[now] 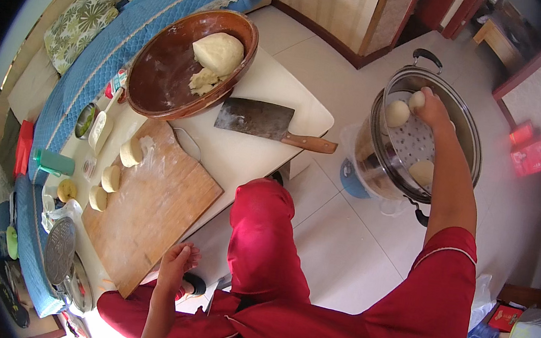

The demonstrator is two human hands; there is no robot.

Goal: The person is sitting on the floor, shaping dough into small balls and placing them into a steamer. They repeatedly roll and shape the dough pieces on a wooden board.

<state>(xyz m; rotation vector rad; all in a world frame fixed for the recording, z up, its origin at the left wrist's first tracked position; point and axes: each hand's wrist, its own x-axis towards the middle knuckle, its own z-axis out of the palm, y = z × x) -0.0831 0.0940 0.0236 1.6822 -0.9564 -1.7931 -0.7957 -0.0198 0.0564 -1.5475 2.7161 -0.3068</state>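
Note:
My right hand reaches into a metal steamer pot and grips a dough ball. Another round dough ball lies just beside it on the perforated steamer tray, and a third is partly hidden by my forearm. My left hand hovers empty by the near edge of the wooden board, fingers loosely curled and apart. Several cut dough pieces stand along the board's far left side, near scattered flour.
A cleaver lies on the white table, its handle past the edge. Behind it, a brown glazed bowl holds a large dough lump. A green cup and a round metal grater are at the left.

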